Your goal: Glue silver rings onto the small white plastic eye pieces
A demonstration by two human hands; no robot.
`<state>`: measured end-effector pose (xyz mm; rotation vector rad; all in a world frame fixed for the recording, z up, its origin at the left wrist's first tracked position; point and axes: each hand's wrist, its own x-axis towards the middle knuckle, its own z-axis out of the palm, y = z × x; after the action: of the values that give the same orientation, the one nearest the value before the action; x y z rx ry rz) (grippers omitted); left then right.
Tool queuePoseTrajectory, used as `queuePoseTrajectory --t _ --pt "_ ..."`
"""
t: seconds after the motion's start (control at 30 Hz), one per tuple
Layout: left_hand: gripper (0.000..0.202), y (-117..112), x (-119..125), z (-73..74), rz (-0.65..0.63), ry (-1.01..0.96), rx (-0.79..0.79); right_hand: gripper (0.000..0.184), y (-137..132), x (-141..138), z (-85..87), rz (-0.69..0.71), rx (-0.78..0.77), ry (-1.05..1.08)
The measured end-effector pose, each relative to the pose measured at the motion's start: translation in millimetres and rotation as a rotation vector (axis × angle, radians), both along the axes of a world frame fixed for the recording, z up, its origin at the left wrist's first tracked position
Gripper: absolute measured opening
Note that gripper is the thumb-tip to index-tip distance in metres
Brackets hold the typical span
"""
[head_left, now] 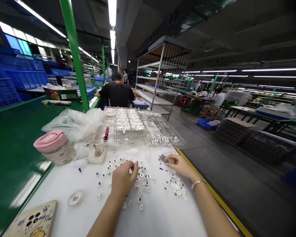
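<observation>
1. Fingers [132,168] of the left hand [123,180] bunch narrowly and point down over the scattered discs. The back of the hand hides the tips, so I cannot tell whether they hold anything.
2. Fingers [171,160] of the right hand [179,165] draw close to the thumb, right beside a small heap of grey metal pieces [162,158]. I cannot tell whether they pinch one. A silver bangle [198,184] circles that wrist.
3. White ring-shaped discs [141,184] with dark centres lie loose on a white sheet [64,184], spread around and between both hands, with a denser patch [176,187] near the right hand.
4. A clear compartment tray [138,126] sits beyond the hands, holding stacks of similar discs, with a red-and-black pen-like tool [106,133] lying on it.
5. Left of the tray are a crumpled plastic bag [74,125] and a pink-lidded jar [54,146]. Nearer lie a white tape roll [75,198] and a decorated phone case [32,220].
6. Farther off, a co-worker in a black shirt [117,95] sits past the tray, beside a wire shelf rack [162,75].
</observation>
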<state>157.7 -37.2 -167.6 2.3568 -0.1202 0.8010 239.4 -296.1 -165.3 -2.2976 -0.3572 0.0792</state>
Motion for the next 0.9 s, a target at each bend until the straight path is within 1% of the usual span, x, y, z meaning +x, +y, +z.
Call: queuePoseTrajectory --t 0.1,0.17,0.4,0.53,0.63,0.77,0.83,0.9 --pt "0.031 -1 -2 0.8 0.007 0.005 -0.005 0.023 9 -3 -2.9 0.098 -0.046 0.055" --pt "0.031 -1 -3 1.3 0.014 0.010 -0.009 0.022 11 -4 -4.0 0.134 -0.064 0.080" --pt "0.032 -1 -3 1.6 0.020 0.038 -0.012 0.021 -1 -5 -0.5 0.175 -0.070 0.152" --pt "0.026 -2 -2 1.7 0.014 0.036 -0.003 0.022 -3 -6 -1.3 0.182 -0.027 0.184" --pt "0.018 -2 -1 3.6 -0.031 0.022 0.006 0.021 -3 -4 -1.6 0.176 0.020 0.196" --pt "0.020 -1 0 5.9 -0.108 0.008 -0.011 0.026 0 -1 2.0 0.120 0.095 0.139" --pt "0.022 0 -1 7.7 -0.106 0.001 -0.053 0.030 4 -3 4.8 0.112 0.125 0.121" --pt "0.026 2 -3 11.5 -0.076 -0.016 -0.122 0.032 10 -8 7.6 0.145 0.134 0.142"
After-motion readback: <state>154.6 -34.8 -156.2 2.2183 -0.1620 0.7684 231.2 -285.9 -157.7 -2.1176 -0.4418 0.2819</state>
